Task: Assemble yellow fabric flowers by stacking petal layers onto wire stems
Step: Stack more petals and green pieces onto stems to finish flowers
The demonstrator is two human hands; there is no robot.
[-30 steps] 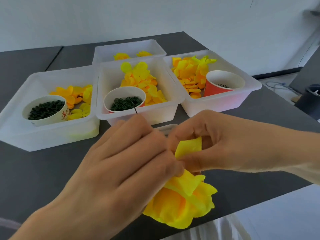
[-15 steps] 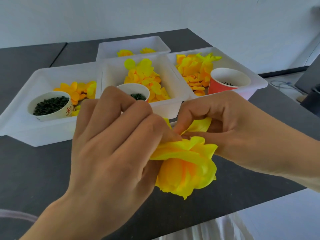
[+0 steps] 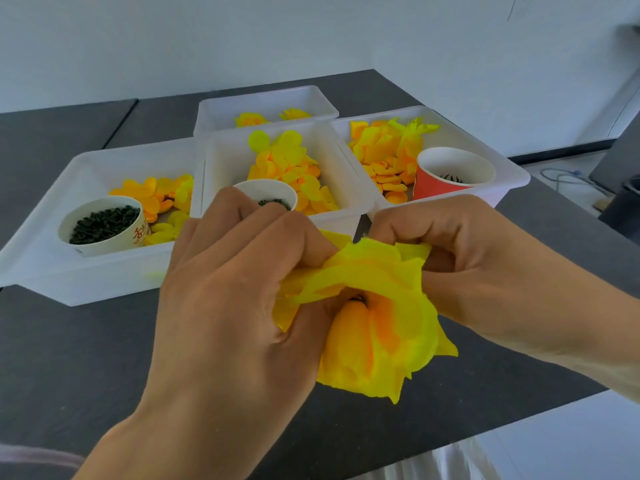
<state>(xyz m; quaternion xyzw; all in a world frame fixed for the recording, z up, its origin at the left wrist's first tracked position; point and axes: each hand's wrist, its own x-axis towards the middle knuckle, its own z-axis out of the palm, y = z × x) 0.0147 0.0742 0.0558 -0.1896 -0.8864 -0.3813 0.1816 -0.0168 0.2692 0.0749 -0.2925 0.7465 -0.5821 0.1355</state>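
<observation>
Dark tabletop (image 3: 86,358): layered yellow fabric flower (image 3: 377,327) is pinched by curled fingers of left hand (image 3: 235,306) and right hand (image 3: 478,265).

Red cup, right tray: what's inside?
The red cup stands upright in the right tray beside yellow petals. A few dark pieces show just above its near rim; the wall hides everything lower, so the amount cannot be told.

Dark table (image 3: 86,358) under four white bins (image 3: 104,285)
</observation>
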